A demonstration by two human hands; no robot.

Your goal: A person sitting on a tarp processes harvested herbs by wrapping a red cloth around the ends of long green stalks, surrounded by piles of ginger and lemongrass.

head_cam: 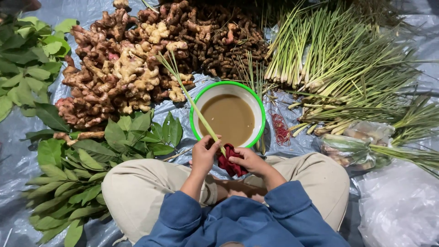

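A grey-blue plastic sheet [18, 160] covers the ground. On it, at the upper middle of the frame, lies a heap of ginger roots [119, 68], with darker turmeric roots [219, 41] just to its right. Lemongrass stalks [329, 59] fill the upper right. Green leaves [27, 59] lie at the upper left, and more leafy sprigs [82, 174] at the lower left. A green-rimmed white bowl [260, 114] of brown water stands at centre, red rubber bands [280, 129] beside it.

A long pale-green lemongrass stalk [192, 100] slants up to the left over the rim of the bowl, leafy tip resting on the ginger. Its thick end sits wrapped in a crumpled dark-red cloth [230, 161].
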